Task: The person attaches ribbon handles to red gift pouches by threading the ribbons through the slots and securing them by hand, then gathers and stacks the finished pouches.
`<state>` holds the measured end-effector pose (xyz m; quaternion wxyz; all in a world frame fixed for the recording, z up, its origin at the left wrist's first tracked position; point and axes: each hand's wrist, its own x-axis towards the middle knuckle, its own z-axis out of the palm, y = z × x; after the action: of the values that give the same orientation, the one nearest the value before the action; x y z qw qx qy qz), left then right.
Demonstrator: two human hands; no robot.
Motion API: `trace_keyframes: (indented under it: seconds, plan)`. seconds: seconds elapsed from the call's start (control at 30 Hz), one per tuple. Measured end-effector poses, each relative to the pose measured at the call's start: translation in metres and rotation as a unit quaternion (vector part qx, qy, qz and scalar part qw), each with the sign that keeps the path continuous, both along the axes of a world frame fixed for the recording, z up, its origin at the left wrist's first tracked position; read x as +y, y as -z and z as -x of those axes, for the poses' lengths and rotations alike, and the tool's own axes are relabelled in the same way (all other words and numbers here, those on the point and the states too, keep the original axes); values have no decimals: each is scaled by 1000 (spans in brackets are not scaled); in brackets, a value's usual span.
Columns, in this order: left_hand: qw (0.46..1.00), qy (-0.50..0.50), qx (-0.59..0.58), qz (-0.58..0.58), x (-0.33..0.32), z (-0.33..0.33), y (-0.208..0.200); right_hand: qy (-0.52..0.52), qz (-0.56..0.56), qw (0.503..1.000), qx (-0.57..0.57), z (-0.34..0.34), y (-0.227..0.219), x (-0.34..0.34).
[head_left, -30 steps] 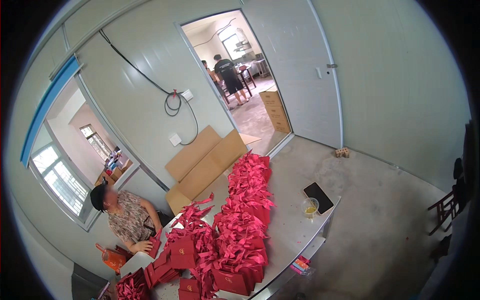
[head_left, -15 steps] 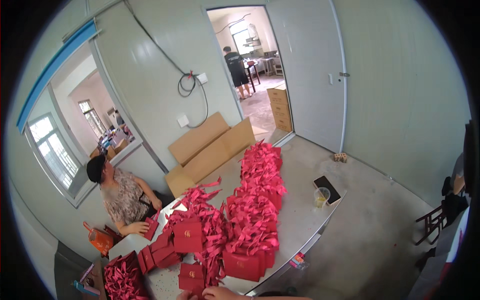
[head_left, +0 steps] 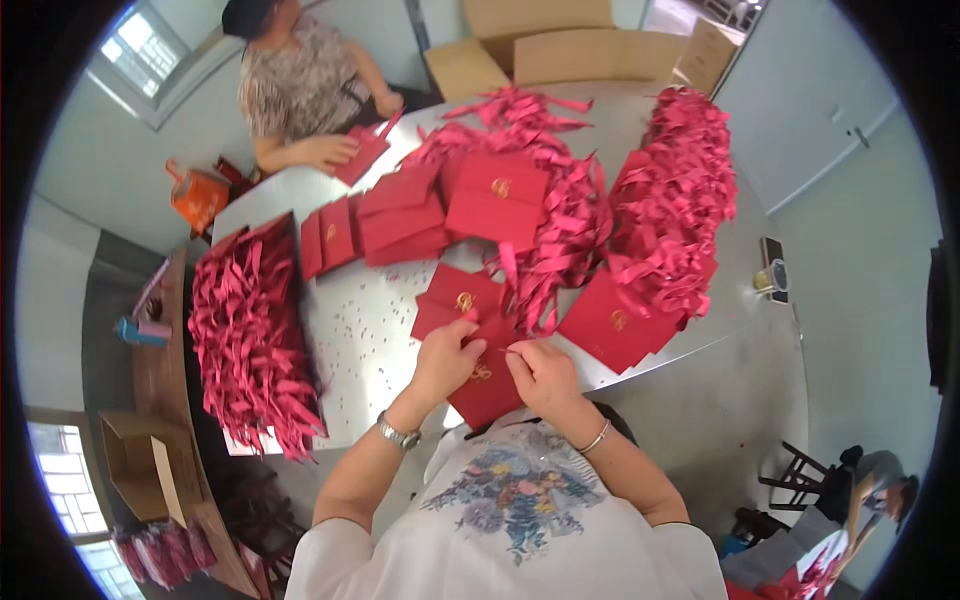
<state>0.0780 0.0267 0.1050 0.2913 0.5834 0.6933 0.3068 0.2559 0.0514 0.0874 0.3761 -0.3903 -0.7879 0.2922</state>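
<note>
Flat red bag point(head_left: 492, 399) with gold emblem point(head_left: 481, 371), held askew at the near table edge point(head_left: 685, 350)

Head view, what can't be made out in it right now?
All in the head view:
Exactly what the left hand and right hand grip: their own fingers hide it.
How many red bags are in the row on the right: ribbons cover them.
The top of the black cap: cut off by the upper edge.
What the clear cup holds: too small.
</note>
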Motion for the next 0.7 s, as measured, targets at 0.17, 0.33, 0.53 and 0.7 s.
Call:
trace_keyframes:
  seconds: [0.17, 0.33, 0.53, 0.7]
  plan:
    - [982, 34, -178, 60, -4, 24, 14, -20, -2, 997, -69, 17, 4, -5]
    - [973, 52, -215, 65, -10, 27, 18, -8, -22, 997, -69, 30, 1, -8]
    - [989, 44, -131, 56, -16, 29, 13, 17, -71, 993, -94, 43, 1, -7]
    - [999, 30, -32, -14, -11, 14, 7, 39, -143, 973, -179, 41, 2, -5]
